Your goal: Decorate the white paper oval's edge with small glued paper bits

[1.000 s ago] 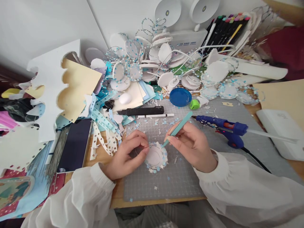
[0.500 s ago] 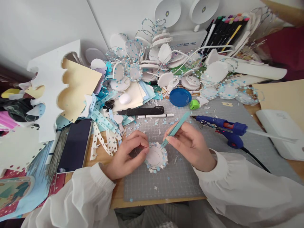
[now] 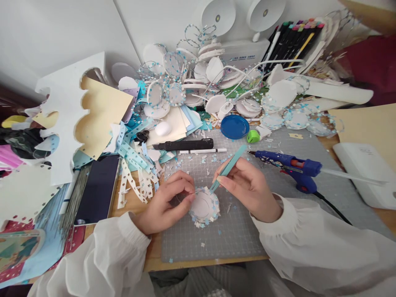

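The right hand [image 3: 250, 187] pinches teal tweezers [image 3: 228, 168]; the left hand [image 3: 168, 200] holds a paper ring [image 3: 204, 206] on the grey grid mat [image 3: 229, 235].

- Bright, even daylight; soft shadows fall toward 6 o'clock under the hands [image 3: 167, 202].
- Sharp centre; wide-lens bending and slight blur at the 3 and 9 o'clock edges.

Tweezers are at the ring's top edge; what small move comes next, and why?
Probably lower the tweezers tip onto the disc's rim. The right hand holds them angled at its upper edge, while the left hand pinches the disc steady on the cutting mat.
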Motion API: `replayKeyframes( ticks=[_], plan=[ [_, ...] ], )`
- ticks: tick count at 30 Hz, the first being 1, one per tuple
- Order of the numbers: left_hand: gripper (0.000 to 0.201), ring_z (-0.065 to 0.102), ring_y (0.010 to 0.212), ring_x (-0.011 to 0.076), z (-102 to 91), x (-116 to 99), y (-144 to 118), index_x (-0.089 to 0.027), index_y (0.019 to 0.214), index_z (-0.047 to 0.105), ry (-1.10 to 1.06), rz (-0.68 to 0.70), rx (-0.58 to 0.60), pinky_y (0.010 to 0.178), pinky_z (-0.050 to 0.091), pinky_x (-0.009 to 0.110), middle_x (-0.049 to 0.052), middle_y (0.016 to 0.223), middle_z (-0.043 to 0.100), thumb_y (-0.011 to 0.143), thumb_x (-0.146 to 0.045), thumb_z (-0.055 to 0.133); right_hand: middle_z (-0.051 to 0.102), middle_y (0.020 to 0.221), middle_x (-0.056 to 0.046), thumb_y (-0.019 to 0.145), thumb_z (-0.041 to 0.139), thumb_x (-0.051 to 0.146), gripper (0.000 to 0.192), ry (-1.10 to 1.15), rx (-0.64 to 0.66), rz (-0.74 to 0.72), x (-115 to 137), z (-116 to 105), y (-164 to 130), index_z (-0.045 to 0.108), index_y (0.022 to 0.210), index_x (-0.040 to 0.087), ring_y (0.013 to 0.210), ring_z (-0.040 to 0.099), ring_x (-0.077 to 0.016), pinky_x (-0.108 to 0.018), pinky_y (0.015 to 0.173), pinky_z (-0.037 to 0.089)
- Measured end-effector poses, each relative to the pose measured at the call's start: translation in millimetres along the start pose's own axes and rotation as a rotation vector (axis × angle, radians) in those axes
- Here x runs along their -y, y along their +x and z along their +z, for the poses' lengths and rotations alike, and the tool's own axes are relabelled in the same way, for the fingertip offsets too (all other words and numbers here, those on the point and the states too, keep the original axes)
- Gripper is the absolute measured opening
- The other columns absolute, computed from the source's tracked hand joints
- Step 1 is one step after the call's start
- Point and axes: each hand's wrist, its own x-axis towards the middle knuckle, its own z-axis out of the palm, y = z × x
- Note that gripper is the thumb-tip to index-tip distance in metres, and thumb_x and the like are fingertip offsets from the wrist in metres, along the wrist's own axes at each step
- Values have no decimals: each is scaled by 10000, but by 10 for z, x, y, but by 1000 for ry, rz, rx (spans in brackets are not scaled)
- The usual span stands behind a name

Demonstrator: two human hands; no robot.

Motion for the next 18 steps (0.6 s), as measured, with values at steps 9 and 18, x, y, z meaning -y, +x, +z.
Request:
replayKeyframes(
  ticks=[9, 18],
  plan=[
    [98, 511, 841, 136, -3, -7, 4, -155, 849, 533, -9, 0, 21, 747, 420, 249, 47, 908, 531, 889, -71, 504, 625, 794, -40, 866, 592, 240, 36, -67, 21, 5, 31, 11, -11, 582, 855, 207, 741, 615, -168, -307, 699, 519],
    [91, 515, 856, 147, -3, 12, 5, -156, 860, 531, -18, 0, 23, 753, 420, 263, 54, 909, 532, 899, -82, 496, 640, 796, -30, 851, 628, 286, 71, 54, -1, 43, 5, -2, 13, 597, 854, 223, 726, 620, -158, -290, 667, 527]
  ],
)
